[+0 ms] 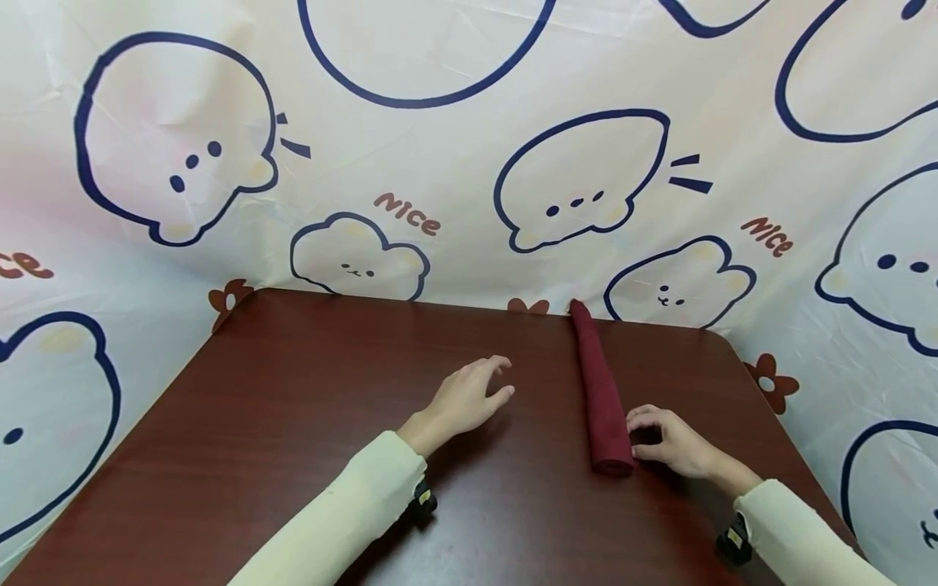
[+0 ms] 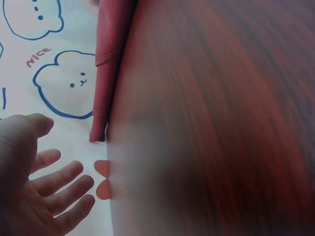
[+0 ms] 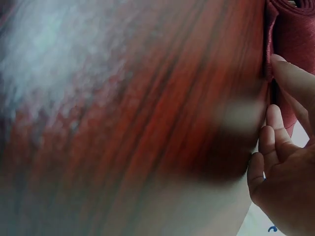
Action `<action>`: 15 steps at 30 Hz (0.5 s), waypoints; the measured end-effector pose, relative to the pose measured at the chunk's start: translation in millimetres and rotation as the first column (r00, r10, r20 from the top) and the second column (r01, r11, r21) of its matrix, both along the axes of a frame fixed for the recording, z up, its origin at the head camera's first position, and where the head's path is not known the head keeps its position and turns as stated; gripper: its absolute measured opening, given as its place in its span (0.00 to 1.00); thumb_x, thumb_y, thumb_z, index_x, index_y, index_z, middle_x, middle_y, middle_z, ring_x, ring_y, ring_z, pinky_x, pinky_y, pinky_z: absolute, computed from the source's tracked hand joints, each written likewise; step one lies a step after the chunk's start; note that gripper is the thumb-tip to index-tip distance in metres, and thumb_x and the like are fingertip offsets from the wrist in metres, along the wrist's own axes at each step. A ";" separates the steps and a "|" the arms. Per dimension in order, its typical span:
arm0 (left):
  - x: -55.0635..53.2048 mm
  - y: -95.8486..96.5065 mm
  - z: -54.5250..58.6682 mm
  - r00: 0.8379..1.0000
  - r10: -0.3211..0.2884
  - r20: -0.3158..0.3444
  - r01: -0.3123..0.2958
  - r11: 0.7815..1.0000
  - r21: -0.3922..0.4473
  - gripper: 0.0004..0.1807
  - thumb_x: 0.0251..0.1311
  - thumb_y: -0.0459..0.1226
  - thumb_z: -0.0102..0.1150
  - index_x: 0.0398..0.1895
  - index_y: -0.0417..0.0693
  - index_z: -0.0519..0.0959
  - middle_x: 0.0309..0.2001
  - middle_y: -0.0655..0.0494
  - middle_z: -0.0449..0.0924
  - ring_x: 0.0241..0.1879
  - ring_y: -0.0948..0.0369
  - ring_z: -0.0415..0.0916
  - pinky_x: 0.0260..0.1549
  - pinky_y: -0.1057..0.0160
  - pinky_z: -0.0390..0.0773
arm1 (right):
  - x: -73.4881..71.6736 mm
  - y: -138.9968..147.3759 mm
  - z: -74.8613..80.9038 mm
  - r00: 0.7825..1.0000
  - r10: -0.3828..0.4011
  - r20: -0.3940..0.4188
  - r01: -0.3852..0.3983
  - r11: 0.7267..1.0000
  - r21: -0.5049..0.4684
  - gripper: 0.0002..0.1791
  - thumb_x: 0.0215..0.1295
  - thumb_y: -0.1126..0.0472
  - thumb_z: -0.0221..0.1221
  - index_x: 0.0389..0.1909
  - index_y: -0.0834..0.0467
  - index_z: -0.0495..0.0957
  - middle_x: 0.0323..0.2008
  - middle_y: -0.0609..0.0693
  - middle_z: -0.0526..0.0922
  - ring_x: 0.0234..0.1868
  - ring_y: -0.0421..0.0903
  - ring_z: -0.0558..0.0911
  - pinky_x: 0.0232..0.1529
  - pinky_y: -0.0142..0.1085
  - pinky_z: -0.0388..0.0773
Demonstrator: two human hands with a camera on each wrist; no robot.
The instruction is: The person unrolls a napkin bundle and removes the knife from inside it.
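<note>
A dark red cloth (image 1: 604, 391), rolled into a long tapered shape, lies lengthwise on the table. Its thin end reaches the far edge, and the spiral of layers at its thick end shows in the right wrist view. My right hand (image 1: 674, 443) is at the right side of that thick end, with the thumb and fingers apart. In the right wrist view the thumb tip touches a loose edge of the cloth (image 3: 298, 37); part of the fingers is hidden. To the left of the roll my left hand (image 1: 465, 399) hovers over the table, fingers loosely bent, holding nothing.
The table (image 1: 308, 391) is dark brown wood with rounded far corners. A pale printed curtain (image 1: 454, 163) with cartoon outlines hangs behind it and along both sides. A small dark device (image 1: 422, 498) sits at the left wrist, another (image 1: 735, 541) at the right.
</note>
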State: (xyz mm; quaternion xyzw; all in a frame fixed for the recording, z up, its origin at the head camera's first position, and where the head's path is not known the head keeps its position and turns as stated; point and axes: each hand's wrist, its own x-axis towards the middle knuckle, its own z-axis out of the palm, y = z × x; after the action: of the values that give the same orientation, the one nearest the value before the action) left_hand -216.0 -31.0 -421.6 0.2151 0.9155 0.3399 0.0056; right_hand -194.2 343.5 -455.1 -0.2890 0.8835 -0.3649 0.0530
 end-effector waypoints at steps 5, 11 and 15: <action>0.6 6.8 -5.8 0.999 -0.015 0.038 0.015 1.000 0.006 0.24 0.72 0.46 0.57 0.67 0.49 0.73 0.59 0.46 0.81 0.56 0.49 0.81 0.52 0.47 0.80 | -2.3 2.8 -3.0 1.000 0.019 0.013 -0.019 1.000 -0.010 0.09 0.59 0.68 0.69 0.39 0.53 0.86 0.47 0.48 0.80 0.50 0.25 0.72 0.50 0.23 0.72; -0.1 12.9 -12.3 0.999 -0.023 0.036 0.024 1.000 -0.007 0.22 0.72 0.45 0.57 0.65 0.49 0.74 0.57 0.49 0.82 0.55 0.51 0.81 0.52 0.49 0.80 | -8.0 6.6 -1.9 0.998 0.048 0.042 -0.047 0.999 -0.017 0.08 0.60 0.68 0.68 0.39 0.54 0.86 0.48 0.50 0.79 0.50 0.26 0.72 0.50 0.24 0.73; 1.7 18.1 -17.8 0.998 -0.045 0.046 0.047 0.998 -0.042 0.22 0.72 0.46 0.57 0.64 0.50 0.75 0.56 0.52 0.82 0.54 0.54 0.81 0.52 0.51 0.80 | -8.7 12.0 -2.8 0.996 0.041 0.084 -0.039 0.999 -0.029 0.08 0.61 0.68 0.68 0.40 0.55 0.87 0.49 0.49 0.78 0.50 0.26 0.72 0.50 0.23 0.72</action>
State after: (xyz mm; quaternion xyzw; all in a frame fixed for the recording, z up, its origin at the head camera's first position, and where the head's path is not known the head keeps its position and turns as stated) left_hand -214.4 -12.9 -439.4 0.2282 0.9170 0.3249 0.0389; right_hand -202.9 355.5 -457.9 -0.2917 0.8694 -0.3876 0.0939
